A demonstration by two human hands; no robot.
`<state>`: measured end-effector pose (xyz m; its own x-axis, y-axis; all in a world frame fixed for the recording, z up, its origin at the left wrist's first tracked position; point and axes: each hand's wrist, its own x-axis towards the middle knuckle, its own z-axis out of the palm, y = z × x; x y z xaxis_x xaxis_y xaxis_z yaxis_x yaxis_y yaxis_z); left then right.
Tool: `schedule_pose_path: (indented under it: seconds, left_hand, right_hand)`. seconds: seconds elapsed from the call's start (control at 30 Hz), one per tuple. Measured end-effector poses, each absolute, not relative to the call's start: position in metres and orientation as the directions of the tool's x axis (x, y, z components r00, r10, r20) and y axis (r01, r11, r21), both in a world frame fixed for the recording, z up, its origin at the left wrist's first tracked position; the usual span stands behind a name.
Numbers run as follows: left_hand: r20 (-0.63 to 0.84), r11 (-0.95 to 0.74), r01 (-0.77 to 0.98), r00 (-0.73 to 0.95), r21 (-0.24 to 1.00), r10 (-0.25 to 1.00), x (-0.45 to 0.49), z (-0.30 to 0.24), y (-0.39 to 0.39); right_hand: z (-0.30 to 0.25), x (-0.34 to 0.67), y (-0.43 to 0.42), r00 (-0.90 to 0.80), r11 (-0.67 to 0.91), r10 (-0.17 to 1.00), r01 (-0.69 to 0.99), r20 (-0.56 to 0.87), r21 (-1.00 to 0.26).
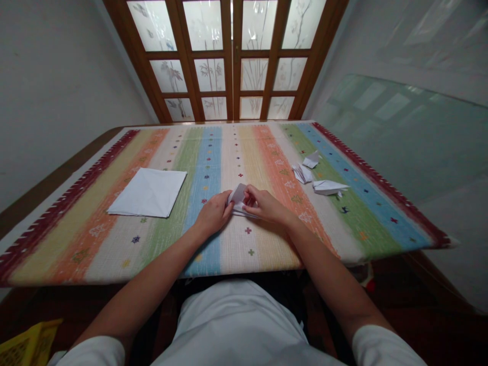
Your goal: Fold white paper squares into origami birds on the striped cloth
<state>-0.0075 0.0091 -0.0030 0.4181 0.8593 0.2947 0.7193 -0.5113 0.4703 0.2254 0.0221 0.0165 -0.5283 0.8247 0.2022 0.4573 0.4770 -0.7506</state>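
Multicolour striped tablecloth (236, 249): three folded white paper shapes (303, 174) apparently done, flat white square paper stack (147, 194) left.
Pinching part-folded white paper (238, 194) with left hand (213, 211) and right hand (266, 204), fingers closed.

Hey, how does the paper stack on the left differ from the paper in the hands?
The paper stack looks larger than the held paper. The stack lies flat, while the held paper is folded, with a part standing up. The stack rests untouched on the cloth; the held paper is between the left hand and right hand. Both look whitish and plain.
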Motion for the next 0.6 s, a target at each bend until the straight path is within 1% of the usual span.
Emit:
schedule_pose_path:
  seconds: [0.17, 0.3, 0.4, 0.5, 0.6]
  left_hand:
    - [0.293, -0.529, 0.709, 0.440, 0.467, 0.849, -0.0081, -0.0045, 0.0093]
    - [0.321, -0.543, 0.707, 0.439, 0.453, 0.839, -0.0094, -0.0088, 0.0100]
    - [0.357, -0.577, 0.680, 0.455, 0.452, 0.816, -0.0093, -0.0094, 0.0098]
    - [0.368, -0.588, 0.652, 0.459, 0.479, 0.809, -0.0087, -0.0074, 0.0083]
    - [0.346, -0.571, 0.645, 0.454, 0.508, 0.821, -0.0086, -0.0054, 0.0065]
  right_hand:
    - [0.0163, 0.2242, 0.0218, -0.523, 0.485, 0.830, 0.504, 0.194, -0.714]
    - [0.0158, 0.2205, 0.0207, -0.476, 0.475, 0.861, 0.626, 0.179, -0.618]
    - [0.0148, 0.2183, 0.0207, -0.449, 0.462, 0.876, 0.679, 0.175, -0.571]
    - [0.0140, 0.2177, 0.0215, -0.414, 0.439, 0.891, 0.685, 0.186, -0.581]
    - [0.0132, 0.2180, 0.0236, -0.326, 0.399, 0.916, 0.664, 0.236, -0.632]
